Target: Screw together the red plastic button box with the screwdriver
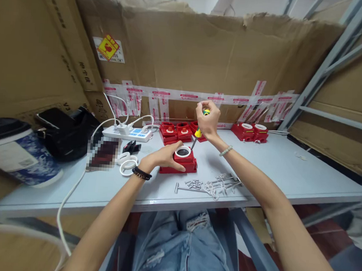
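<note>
A red square housing (187, 164) with a white ring (182, 152) set in its top lies on the grey table (290, 168). My left hand (164, 155) rests on its left side and holds it down. My right hand (207, 118) grips the yellow and green handle of a screwdriver (198, 133), held upright with its shaft pointing down at the housing's right rear corner. A pile of screws and metal pins (210, 184) lies just in front of the housing.
More red housings stand at the back middle (175, 133) and back right (250, 132). A white power strip (128, 132), loose white rings (127, 165), a black bag (66, 133) and a blue and white tub (12, 150) sit to the left. Cardboard walls (205, 54) surround the table.
</note>
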`<state>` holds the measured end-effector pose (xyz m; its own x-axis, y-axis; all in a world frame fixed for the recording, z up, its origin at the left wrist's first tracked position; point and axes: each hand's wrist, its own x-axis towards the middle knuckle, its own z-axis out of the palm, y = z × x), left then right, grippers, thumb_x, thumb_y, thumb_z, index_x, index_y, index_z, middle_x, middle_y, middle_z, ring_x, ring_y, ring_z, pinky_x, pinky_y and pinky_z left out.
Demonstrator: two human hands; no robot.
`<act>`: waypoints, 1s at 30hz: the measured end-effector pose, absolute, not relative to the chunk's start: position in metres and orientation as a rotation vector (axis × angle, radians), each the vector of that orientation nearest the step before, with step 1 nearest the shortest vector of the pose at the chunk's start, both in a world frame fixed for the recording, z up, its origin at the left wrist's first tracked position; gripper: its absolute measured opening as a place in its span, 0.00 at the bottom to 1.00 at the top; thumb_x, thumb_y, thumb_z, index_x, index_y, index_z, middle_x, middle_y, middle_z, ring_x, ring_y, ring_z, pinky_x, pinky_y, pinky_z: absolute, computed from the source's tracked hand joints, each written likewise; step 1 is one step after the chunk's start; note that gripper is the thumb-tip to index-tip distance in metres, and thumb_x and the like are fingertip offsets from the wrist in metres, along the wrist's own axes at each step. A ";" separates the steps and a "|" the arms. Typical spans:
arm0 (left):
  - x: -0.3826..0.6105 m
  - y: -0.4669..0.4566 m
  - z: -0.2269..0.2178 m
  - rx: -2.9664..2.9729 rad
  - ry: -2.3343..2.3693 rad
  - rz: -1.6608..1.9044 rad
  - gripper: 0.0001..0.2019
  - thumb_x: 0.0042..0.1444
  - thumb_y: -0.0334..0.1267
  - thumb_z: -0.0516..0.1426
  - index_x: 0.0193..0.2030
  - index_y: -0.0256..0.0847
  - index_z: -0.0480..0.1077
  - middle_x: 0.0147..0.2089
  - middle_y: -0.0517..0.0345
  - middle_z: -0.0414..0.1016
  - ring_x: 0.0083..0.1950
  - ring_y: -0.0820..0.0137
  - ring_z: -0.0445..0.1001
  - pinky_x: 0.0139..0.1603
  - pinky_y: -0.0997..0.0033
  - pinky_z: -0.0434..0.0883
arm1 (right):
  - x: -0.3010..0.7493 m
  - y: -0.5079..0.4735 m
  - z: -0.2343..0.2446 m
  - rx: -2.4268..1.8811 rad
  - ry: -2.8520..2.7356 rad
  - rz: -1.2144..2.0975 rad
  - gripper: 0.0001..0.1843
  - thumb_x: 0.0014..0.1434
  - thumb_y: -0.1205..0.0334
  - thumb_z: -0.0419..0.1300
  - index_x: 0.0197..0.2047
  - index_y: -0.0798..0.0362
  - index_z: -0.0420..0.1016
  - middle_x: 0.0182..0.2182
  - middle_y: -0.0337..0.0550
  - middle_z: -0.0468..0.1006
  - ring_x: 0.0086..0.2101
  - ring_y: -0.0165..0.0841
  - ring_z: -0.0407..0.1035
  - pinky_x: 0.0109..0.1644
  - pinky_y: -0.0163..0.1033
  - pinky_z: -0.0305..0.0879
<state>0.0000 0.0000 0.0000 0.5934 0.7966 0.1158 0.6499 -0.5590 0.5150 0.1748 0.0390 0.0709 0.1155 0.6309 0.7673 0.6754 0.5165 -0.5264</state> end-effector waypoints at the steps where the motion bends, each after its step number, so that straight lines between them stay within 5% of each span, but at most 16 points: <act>1: 0.000 0.000 0.000 2.398 1.155 0.475 0.48 0.35 0.56 0.66 0.62 0.37 0.57 0.63 0.40 0.63 0.63 0.48 0.63 0.60 0.54 0.63 | 0.175 0.038 0.071 -1.161 -1.575 -0.055 0.17 0.63 0.57 0.40 0.41 0.56 0.66 0.37 0.49 0.75 0.37 0.32 0.68 0.43 0.34 0.60; 6: -0.001 0.000 -0.001 2.387 1.187 0.471 0.50 0.34 0.56 0.66 0.63 0.36 0.57 0.65 0.40 0.60 0.65 0.48 0.60 0.62 0.57 0.61 | 0.177 0.024 0.077 -1.243 -1.755 -0.154 0.15 0.62 0.58 0.44 0.47 0.55 0.65 0.37 0.47 0.75 0.35 0.33 0.69 0.42 0.36 0.60; 12: -0.002 0.001 -0.003 2.425 1.191 0.435 0.48 0.35 0.58 0.65 0.62 0.38 0.57 0.65 0.42 0.60 0.66 0.49 0.59 0.62 0.57 0.61 | 0.178 0.005 0.105 -1.569 -2.042 -0.406 0.22 0.61 0.53 0.52 0.51 0.63 0.63 0.33 0.57 0.74 0.37 0.45 0.69 0.42 0.47 0.60; 18: -0.003 0.004 -0.005 2.476 1.166 0.399 0.43 0.37 0.60 0.64 0.57 0.39 0.59 0.60 0.42 0.66 0.62 0.48 0.64 0.57 0.56 0.65 | 0.192 -0.004 0.128 -1.406 -2.454 -0.093 0.19 0.54 0.69 0.56 0.49 0.55 0.60 0.34 0.46 0.72 0.31 0.35 0.66 0.35 0.40 0.61; 23: -0.003 0.005 -0.005 2.464 1.156 0.429 0.42 0.36 0.60 0.64 0.57 0.40 0.60 0.58 0.44 0.68 0.60 0.48 0.65 0.56 0.56 0.65 | 0.193 -0.004 0.123 -1.456 -2.382 -0.236 0.10 0.57 0.61 0.55 0.42 0.56 0.63 0.33 0.48 0.70 0.33 0.37 0.65 0.35 0.42 0.60; 30: -0.001 0.002 -0.002 2.480 1.162 0.395 0.43 0.37 0.59 0.64 0.58 0.38 0.58 0.61 0.42 0.65 0.61 0.48 0.64 0.57 0.58 0.64 | 0.187 -0.005 0.122 -1.331 -2.446 -0.052 0.10 0.53 0.64 0.57 0.39 0.53 0.63 0.33 0.43 0.71 0.32 0.33 0.64 0.34 0.39 0.58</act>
<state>-0.0015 0.0023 -0.0020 0.6204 0.7787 0.0935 0.6743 -0.5904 0.4436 0.1873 -0.0054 0.1216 -0.4949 0.8064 0.3237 0.8195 0.5570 -0.1349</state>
